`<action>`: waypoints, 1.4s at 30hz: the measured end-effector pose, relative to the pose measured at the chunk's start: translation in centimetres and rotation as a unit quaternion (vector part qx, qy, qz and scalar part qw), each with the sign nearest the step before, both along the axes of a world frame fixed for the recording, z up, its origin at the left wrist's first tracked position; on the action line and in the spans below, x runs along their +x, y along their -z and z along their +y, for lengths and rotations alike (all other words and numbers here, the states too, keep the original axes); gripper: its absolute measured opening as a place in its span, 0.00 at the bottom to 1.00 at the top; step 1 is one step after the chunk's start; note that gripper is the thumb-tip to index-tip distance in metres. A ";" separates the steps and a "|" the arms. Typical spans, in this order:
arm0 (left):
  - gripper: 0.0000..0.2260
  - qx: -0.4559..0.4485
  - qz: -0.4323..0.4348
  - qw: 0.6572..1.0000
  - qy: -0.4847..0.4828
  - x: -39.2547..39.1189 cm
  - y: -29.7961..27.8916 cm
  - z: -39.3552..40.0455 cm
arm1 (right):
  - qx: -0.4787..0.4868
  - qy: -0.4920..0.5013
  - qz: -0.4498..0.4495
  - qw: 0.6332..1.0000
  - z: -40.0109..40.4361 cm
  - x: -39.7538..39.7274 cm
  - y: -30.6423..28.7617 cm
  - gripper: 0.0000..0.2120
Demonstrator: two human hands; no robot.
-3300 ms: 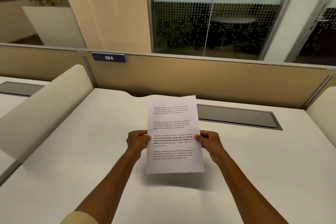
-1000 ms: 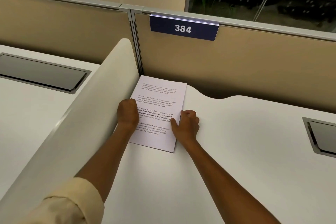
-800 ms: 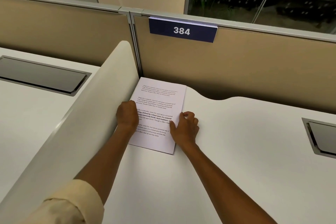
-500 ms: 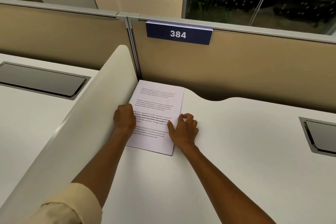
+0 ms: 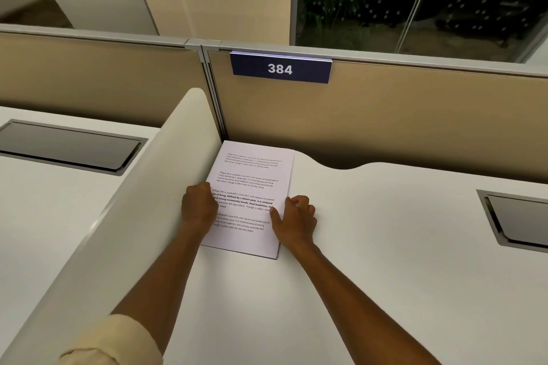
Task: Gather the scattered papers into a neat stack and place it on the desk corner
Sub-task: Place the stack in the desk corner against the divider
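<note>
The stack of papers lies flat on the white tabletop, in the far left corner formed by the curved white divider on the left and the tan partition bearing the "384" plate. Its long axis runs near to far, tilted slightly to the right at the far end; the printed text reads upright from the near side, so the top of the page points toward the partition. The left hand sits at the stack's left edge, fingers curled in a loose fist; whether it pinches the sheets cannot be told. The right hand sits at the right edge, thumb pressed on the page, remaining fingers curled on the tabletop beside it, not closed on the paper. The stack lies between the two hands, both touching it about mid-length. Edges appear aligned. Judgement: placement is essentially complete; what remains is to lift both hands away without dragging the top sheet.
</note>
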State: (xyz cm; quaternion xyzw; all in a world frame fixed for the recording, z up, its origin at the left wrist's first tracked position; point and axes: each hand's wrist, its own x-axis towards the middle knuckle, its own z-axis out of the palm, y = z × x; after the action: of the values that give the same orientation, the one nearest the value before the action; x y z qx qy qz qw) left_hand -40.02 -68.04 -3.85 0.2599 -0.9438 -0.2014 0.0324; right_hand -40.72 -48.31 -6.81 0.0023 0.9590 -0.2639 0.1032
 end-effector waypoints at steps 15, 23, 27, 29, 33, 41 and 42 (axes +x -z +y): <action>0.08 0.028 0.028 0.999 -0.017 -0.4 0.0 0.0 | 0.001 -0.002 0.010 1.000 0.1 -0.3 0.2 0.21; 0.09 0.030 0.029 0.999 -0.017 -0.4 0.1 -0.1 | 0.012 -0.008 0.010 1.000 0.0 -0.2 0.2 0.22; 0.09 0.024 0.024 0.999 -0.012 -0.3 0.0 -0.2 | 0.013 -0.007 0.013 1.000 0.0 -0.1 0.3 0.23; 0.09 0.020 0.021 1.000 -0.010 -0.2 -0.1 -0.2 | 0.013 -0.005 0.013 1.000 -0.1 -0.1 0.4 0.23; 0.09 0.016 0.018 1.000 -0.008 -0.2 -0.1 -0.3 | 0.012 -0.004 0.015 1.000 -0.1 -0.1 0.4 0.22; 0.07 0.017 0.019 1.000 -0.005 -0.1 0.0 -0.3 | 0.007 -0.001 0.016 1.000 -0.1 0.0 0.6 0.23; 0.07 0.016 0.020 1.000 -0.005 -0.2 0.0 -0.4 | 0.006 -0.002 0.017 1.000 -0.1 0.0 0.6 0.23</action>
State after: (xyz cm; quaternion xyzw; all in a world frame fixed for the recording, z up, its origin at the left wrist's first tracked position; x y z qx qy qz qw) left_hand -40.18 -68.41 -3.89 0.2614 -0.9382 -0.2218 0.0479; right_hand -40.73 -48.42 -7.38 -0.0031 0.9623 -0.2576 0.0871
